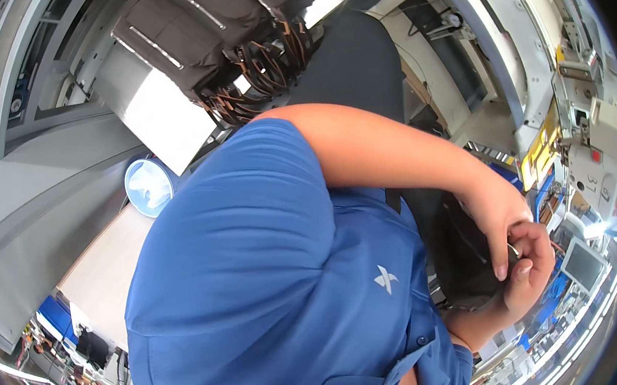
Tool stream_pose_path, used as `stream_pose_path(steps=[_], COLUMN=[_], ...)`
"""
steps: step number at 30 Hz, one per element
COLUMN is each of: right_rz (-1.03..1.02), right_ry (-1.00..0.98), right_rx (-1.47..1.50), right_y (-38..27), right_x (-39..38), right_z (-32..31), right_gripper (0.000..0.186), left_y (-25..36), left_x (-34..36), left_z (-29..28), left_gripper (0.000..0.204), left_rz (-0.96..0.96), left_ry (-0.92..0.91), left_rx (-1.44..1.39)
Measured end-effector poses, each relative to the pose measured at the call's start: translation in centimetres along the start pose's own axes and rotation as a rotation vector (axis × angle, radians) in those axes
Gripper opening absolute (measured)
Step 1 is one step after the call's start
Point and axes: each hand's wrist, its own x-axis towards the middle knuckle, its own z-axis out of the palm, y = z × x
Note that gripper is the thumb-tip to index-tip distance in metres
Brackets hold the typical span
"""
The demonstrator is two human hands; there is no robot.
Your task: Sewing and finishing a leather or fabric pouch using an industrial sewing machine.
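Left hand (500,211) and right hand (533,271), meeting at wearer's right: left fingers bent downward, right fingers curled; which pair grips cannot be told. One small piece (514,251) between them: slim, pale, shiny, perhaps metal, mostly covered. Stage: taken up; setting-down outstanding. Beyond: round blue-rimmed bin (148,187); dark zippered cloth goods (193,36), brown loops (260,75) hanging.

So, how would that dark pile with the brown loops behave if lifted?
The dark pile would probably sag, since it looks like creased fabric. The brown loops along its edge might swing or tangle, being thin and bunched.
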Motion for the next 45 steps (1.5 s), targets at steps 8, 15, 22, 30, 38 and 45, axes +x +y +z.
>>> stream_pose_path(steps=[8, 15, 22, 30, 38, 45], right_rz=[-0.256, -0.127, 0.023, -0.047, -0.003, 0.018], right_ry=[0.059, 0.437, 0.404, 0.382, 0.623, 0.706], right_rx=[0.025, 0.217, 0.323, 0.331, 0.353, 0.572], right_y=[0.4, 6.3, 5.3, 7.1, 7.7, 7.9], right_x=[2.8, -1.4, -1.7, -1.7, -1.5, -1.5], right_z=[2.4, 0.0, 3.6, 4.2, 6.1, 7.0], right_gripper=[0.088, 0.097, 0.107, 0.081, 0.069, 0.049], left_y=[-1.7, -0.8, -3.2, -0.5, -1.9, -1.1], left_x=[-2.7, -3.4, -4.3, -2.6, -1.1, -0.6], left_z=[1.0, -0.3, 0.2, -0.8, 0.3, 0.4], left_gripper=[0.061, 0.077, 0.094, 0.078, 0.102, 0.083], left_rz=[-0.424, -0.273, -0.193, -0.368, -0.267, -0.416], left_ry=[-0.339, 0.020, 0.017, 0.352, 0.217, 0.361], left_rx=[-0.768, -0.984, -1.335, -1.064, -0.967, -0.630])
